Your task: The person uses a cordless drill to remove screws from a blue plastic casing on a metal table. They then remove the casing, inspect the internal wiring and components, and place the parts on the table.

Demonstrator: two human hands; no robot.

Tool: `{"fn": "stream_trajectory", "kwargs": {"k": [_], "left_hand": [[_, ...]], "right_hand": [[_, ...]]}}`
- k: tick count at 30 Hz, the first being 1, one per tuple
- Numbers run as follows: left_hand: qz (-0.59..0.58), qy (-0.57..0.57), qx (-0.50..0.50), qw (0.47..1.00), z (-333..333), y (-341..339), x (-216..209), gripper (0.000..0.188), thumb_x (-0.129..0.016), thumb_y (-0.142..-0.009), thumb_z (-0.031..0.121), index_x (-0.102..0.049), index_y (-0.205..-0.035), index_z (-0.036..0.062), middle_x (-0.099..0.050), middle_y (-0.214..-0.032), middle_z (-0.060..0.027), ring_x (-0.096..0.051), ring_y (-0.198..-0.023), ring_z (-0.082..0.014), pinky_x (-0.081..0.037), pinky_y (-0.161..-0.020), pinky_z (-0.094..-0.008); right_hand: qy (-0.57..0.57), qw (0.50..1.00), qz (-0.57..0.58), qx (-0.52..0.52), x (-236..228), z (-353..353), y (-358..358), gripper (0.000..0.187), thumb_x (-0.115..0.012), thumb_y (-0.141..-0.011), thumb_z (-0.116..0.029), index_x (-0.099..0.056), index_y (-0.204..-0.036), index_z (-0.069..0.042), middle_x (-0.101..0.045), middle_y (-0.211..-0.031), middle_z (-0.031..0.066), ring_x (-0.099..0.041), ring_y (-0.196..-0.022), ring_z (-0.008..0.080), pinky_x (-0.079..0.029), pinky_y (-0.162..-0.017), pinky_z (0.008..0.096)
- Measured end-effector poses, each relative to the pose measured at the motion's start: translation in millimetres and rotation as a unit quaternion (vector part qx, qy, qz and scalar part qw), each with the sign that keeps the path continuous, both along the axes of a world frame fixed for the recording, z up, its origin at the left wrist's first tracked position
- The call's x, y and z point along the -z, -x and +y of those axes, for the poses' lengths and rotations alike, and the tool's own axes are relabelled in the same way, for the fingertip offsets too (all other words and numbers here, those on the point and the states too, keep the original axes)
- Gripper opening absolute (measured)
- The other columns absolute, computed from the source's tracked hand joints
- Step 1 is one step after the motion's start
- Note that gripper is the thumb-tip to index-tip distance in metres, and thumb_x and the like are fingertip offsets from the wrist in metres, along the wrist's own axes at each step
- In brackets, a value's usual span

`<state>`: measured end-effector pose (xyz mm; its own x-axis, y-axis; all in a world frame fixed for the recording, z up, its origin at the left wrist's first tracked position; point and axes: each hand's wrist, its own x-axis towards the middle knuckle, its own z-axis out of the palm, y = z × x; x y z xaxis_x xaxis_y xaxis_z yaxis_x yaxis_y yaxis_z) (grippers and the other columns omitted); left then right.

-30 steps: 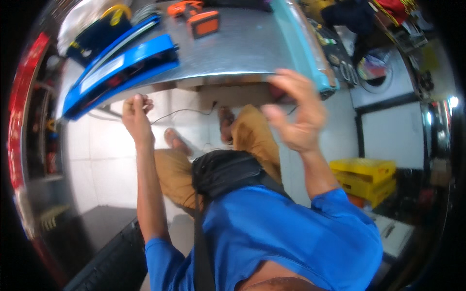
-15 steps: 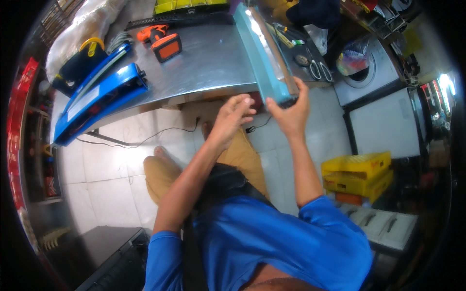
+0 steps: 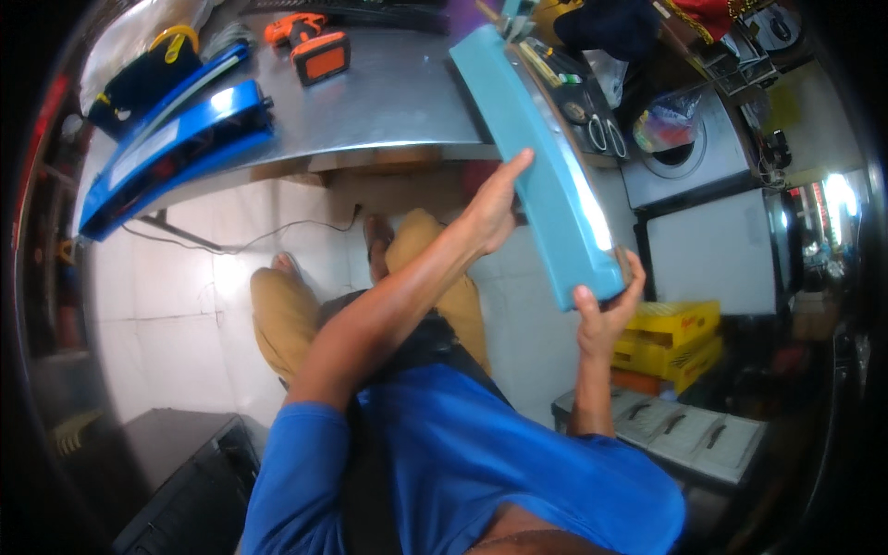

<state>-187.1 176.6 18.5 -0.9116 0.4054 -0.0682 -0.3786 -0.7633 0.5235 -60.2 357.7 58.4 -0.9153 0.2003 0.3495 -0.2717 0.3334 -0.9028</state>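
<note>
A long light-blue impulse sealer [image 3: 546, 185] is held tilted, reaching from over the metal table back toward me. My right hand [image 3: 606, 310] grips its near end, with the thumb on top and the fingers around the far corner. At the middle of its left edge is my left hand [image 3: 495, 208], thumb against the casing; its other fingers are mostly hidden by the hand and the sealer. A shiny metal strip [image 3: 583, 190] runs along the sealer's right side.
The metal table [image 3: 388, 102] bears an orange cordless drill [image 3: 314, 55] and a darker blue sealer [image 3: 180, 153] at its left edge. Scissors [image 3: 606, 136] lie beyond the sealer. Yellow crates [image 3: 675, 333] stand at right above white drawers [image 3: 680, 425]. A cable [image 3: 277, 227] trails across the floor.
The light-blue sealer has come nearer to me, its near end swinging down and right with my right hand. My left hand has moved from free air onto its left edge.
</note>
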Motion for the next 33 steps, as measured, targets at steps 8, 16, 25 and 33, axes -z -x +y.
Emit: {"fn": "stream_trajectory", "kwargs": {"k": [8,16,25,33], "left_hand": [[0.051,0.014,-0.021,0.998,6,-19,6,0.087,-0.072,-0.088,0.05,-0.036,-0.145,-0.0058,-0.048,-0.14,-0.0203,-0.043,-0.134,-0.0312,-0.03,-0.116,-0.044],[0.038,0.111,-0.159,0.98,-4,-53,-10,0.094,-0.082,-0.079,0.045,-0.037,-0.14,-0.0086,-0.05,-0.13,-0.025,-0.05,-0.127,-0.0337,-0.043,-0.108,-0.0486],[0.039,0.124,-0.18,0.975,-22,-63,-15,0.087,-0.08,-0.083,0.038,-0.033,-0.142,-0.0042,-0.052,-0.129,-0.0233,-0.055,-0.123,-0.0343,-0.05,-0.096,-0.0567],[0.032,0.169,-0.189,0.967,-24,-56,-4,0.073,-0.071,-0.093,0.027,-0.029,-0.145,-0.0031,-0.057,-0.125,-0.021,-0.059,-0.117,-0.0283,-0.055,-0.09,-0.0443]], "right_hand": [[0.081,0.996,-0.046,-0.015,9,37,-27,0.094,-0.084,-0.066,-0.038,-0.04,-0.141,-0.003,-0.051,-0.121,0.0121,-0.055,-0.113,0.0249,-0.048,-0.098,0.0388],[0.144,0.969,-0.142,-0.144,2,48,-13,0.1,-0.075,-0.069,-0.054,-0.035,-0.145,-0.003,-0.048,-0.13,0.022,-0.057,-0.115,0.0362,-0.06,-0.079,0.0459],[0.271,0.921,-0.21,-0.185,7,41,4,0.091,-0.075,-0.073,-0.052,-0.038,-0.143,-0.007,-0.047,-0.135,0.0217,-0.052,-0.123,0.0378,-0.06,-0.079,0.0507],[0.341,0.895,-0.224,-0.18,25,54,19,0.085,-0.076,-0.077,-0.05,-0.042,-0.142,-0.008,-0.049,-0.137,0.022,-0.052,-0.125,0.0374,-0.059,-0.079,0.057]]}}
